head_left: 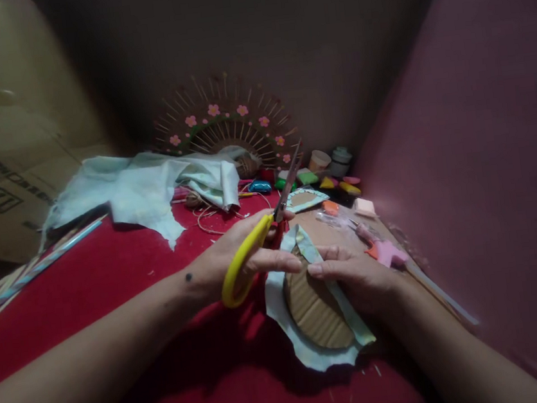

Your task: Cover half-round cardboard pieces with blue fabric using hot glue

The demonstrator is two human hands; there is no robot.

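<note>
Yellow-handled scissors (pixel 247 260) hang on my left hand (pixel 255 251), their blades pointing up and away. The thumb of that hand reaches over the top of an oval cardboard piece (pixel 319 309). Pale blue-green cloth (pixel 291 335) lies beneath the cardboard and sticks out around its edge. Along the right side the cloth is folded over onto the cardboard. My right hand (pixel 344 270) grips the cloth and cardboard at the upper right, thumb on top and the other fingers partly hidden.
Crumpled cloth (pixel 136 191) lies at the back left, near twine and striped sticks (pixel 47 262). A stick fan with pink flowers (pixel 225 125) stands behind. A pink glue gun (pixel 385 251), a small cloth-edged piece (pixel 306 199) and clay packs lie right of centre.
</note>
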